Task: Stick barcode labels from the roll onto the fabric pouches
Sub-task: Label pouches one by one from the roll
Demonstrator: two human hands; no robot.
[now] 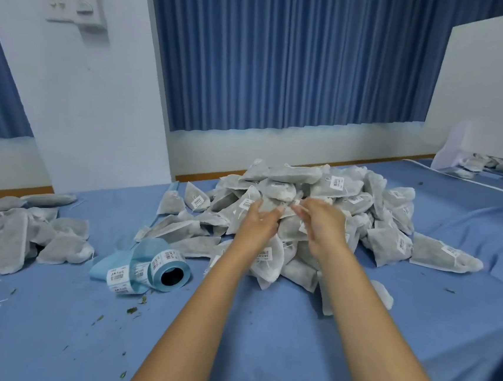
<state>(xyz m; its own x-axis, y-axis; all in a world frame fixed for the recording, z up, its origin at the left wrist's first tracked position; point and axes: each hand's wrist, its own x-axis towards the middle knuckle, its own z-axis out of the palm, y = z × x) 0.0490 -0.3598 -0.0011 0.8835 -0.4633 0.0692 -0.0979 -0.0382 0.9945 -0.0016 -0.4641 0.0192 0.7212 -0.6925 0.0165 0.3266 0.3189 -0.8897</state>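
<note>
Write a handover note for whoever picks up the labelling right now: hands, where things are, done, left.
Left hand: fingers straight, resting on the centre pile of pouches.
Right hand: over the same pile, fingertips closing on something small and white; too blurred to tell label from string.
Label roll: lying on the blue cloth, left of the arms, strip partly unrolled.
Done: many pouches in the centre pile show labels.
Left: the left pile shows no labels; probably those next.

blue-covered table (261, 329) | 2 pouch piles (318, 215) (18, 235) | label roll (162, 269) | leaf bits (131, 311)
</note>
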